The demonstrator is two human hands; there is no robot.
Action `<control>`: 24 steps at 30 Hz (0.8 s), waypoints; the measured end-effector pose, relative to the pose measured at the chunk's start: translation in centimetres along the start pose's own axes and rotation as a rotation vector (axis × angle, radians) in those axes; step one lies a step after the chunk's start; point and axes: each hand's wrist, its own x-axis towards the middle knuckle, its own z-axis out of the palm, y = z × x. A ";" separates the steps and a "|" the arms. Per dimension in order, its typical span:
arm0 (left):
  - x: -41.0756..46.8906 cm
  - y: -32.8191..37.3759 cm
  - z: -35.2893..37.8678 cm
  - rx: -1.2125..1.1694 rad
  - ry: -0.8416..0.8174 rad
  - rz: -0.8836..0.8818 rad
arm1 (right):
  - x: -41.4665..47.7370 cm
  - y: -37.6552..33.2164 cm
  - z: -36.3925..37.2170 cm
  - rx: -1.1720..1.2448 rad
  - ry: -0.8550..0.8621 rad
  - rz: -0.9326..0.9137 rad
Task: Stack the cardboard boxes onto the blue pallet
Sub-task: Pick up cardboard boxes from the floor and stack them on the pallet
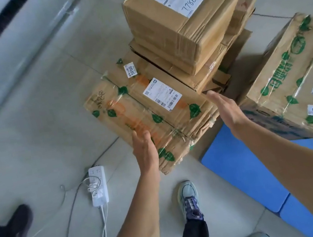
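2 bare arms reach forward: left hand (145,149) and right hand (224,108) flat (fingers straight).

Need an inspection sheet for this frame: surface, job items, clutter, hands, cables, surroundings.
Surface: grey tiled floor; blue pallet at lower right.
Job's things: leaf-print box beside the pallet; 7786 box on top of plain boxes behind it; 0245 box on the pallet.
Clutter: nothing seen.
Hands: left hand open at the leaf-print box's near edge; right hand open at its right side; neither grips, contact unclear.
Cables: white power strip on the floor with plugs in it; cords trail across the tiles.
Surroundings: another person's dark shoe at left; blurred structure at upper left.
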 end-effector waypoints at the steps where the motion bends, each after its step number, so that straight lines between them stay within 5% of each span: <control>1: 0.8 -0.3 -0.3 0.008 0.036 -0.019 | 0.6 -0.1 0.5 -0.028 0.004 0.006; 18: 6.5 -3.7 -2.7 -0.188 0.167 -0.307 | 4.7 0.3 4.3 -0.377 0.020 0.097; 24: 8.9 -4.1 -3.3 -0.398 0.008 -0.445 | 7.2 -1.2 5.8 -0.385 -0.093 0.147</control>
